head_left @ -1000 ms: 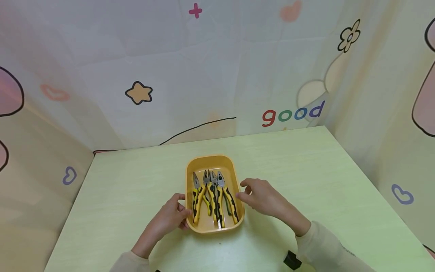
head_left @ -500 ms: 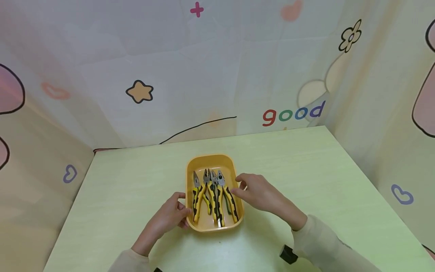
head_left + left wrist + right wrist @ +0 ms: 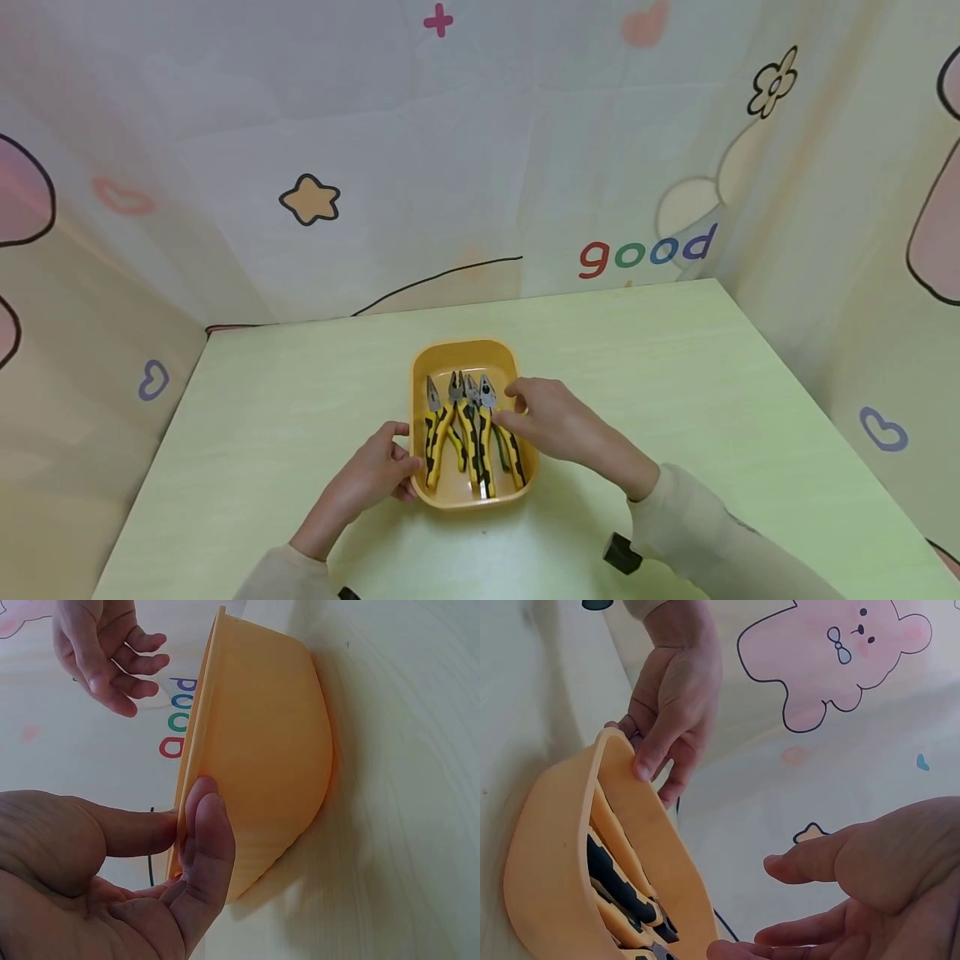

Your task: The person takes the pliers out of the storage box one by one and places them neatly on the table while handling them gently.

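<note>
Some printed cloth (image 3: pixel 465 158) backs the table (image 3: pixel 660 375); left hand (image 3: pixel 373 471) pinches tray (image 3: pixel 465 358), right hand (image 3: pixel 557 419) spread.

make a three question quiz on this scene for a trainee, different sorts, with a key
1. Which hand grips the yellow, round-cornered plastic tray?
2. Where do the yellow-and-black-handled metal pliers lie: A) behind the tray, B) inside the tray, C) beside the tray?
3. Fill in: the multicoloured printed word on the pale, creased backdrop reads "____".

Key: 1. The person's bare left hand. 2. B. 3. good.
</note>
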Available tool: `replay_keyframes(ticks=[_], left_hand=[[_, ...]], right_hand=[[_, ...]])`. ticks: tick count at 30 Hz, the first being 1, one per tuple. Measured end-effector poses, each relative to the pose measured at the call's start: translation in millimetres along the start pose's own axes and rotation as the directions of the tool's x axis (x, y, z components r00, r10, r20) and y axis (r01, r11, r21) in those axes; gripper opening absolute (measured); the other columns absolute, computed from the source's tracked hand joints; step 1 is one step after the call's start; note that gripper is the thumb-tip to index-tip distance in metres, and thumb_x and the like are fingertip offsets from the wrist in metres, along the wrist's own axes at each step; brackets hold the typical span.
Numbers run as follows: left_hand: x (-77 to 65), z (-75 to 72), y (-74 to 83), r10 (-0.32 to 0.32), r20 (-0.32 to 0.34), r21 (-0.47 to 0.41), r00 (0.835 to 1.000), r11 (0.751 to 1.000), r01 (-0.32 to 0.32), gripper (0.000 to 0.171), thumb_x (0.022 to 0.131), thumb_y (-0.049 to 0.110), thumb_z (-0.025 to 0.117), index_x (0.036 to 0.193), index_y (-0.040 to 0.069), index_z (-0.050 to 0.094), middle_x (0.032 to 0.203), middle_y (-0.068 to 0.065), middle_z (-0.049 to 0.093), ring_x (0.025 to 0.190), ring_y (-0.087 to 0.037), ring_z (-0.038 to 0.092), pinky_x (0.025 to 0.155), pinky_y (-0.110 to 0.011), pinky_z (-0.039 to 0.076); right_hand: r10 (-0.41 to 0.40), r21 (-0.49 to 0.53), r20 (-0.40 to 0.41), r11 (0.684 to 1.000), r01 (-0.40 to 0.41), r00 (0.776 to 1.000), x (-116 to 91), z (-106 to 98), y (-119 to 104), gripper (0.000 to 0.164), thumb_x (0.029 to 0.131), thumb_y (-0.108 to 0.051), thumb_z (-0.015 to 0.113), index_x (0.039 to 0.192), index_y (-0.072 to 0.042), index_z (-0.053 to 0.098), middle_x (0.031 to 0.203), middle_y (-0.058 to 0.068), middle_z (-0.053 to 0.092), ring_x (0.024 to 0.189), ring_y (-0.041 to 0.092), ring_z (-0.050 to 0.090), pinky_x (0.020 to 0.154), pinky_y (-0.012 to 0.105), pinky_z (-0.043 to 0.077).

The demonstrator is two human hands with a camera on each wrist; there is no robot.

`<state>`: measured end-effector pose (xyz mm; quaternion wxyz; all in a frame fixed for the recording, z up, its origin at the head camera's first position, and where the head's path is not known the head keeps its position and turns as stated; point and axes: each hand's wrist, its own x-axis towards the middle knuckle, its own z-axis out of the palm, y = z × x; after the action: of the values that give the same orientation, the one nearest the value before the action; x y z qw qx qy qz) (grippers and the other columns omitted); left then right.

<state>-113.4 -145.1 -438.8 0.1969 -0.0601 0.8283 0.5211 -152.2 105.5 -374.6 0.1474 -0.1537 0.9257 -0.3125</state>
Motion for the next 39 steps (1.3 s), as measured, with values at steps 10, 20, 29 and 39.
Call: replay_keyframes(ticks=[10, 20, 29, 39], left_hand=[[-1.8, -0.8, 2.3, 0.023, 0.001, -0.009, 1.0, 1.0, -0.023, 0.05, 0.1, -0.002, 0.063, 0.142, -0.011, 0.038, 0.089, -0.016, 0.061, 0.059, -0.02, 0.064, 0.058, -0.039, 0.063], [-0.9, -1.2, 0.8, 0.024, 0.012, 0.002, 1.0, 1.0, -0.024, 0.05, 0.1, -0.001, 0.063, 0.143, -0.01, 0.039, 0.09, -0.015, 0.062, 0.059, -0.019, 0.065, 0.059, -0.039, 0.063], [-0.7, -2.6, -1.4, 0.046, 0.006, -0.031, 0.999, 0.998, -0.046, 0.05, 0.1, -0.002, 0.063, 0.143, -0.011, 0.038, 0.09, -0.016, 0.062, 0.059, -0.02, 0.065, 0.059, -0.04, 0.063], [-1.2, -3.9, -3.8, 0.071, 0.008, -0.037, 0.997, 0.997, -0.07, 0.049, 0.1, -0.001, 0.063, 0.142, -0.012, 0.039, 0.088, -0.016, 0.063, 0.058, -0.022, 0.065, 0.057, -0.04, 0.062]], right_hand=[[-0.03, -0.008, 0.025, 1.0, 0.03, 0.999, 7, 12, -11, 0.031, 0.099, -0.023, 0.071, 0.113, 0.004, 0.067, 0.084, 0.006, 0.062, 0.068, 0.016, 0.055, 0.053, 0.025, 0.047], [-0.065, -0.048, 0.047, 0.997, 0.067, 0.997, 14, 26, -21, 0.03, 0.1, -0.021, 0.068, 0.113, 0.006, 0.066, 0.088, 0.011, 0.065, 0.058, 0.012, 0.051, 0.054, 0.024, 0.043], [-0.034, -0.103, 0.078, 0.994, 0.041, 0.996, 22, 41, -23, 0.039, 0.101, -0.026, 0.07, 0.12, 0.008, 0.064, 0.079, 0.007, 0.058, 0.051, 0.012, 0.05, 0.044, 0.022, 0.042], [-0.053, -0.276, 0.049, 0.959, 0.065, 0.997, 34, 63, -27, 0.039, 0.099, -0.03, 0.071, 0.1, 0.008, 0.066, 0.103, 0.02, 0.066, 0.07, 0.02, 0.056, 0.056, 0.029, 0.053]])
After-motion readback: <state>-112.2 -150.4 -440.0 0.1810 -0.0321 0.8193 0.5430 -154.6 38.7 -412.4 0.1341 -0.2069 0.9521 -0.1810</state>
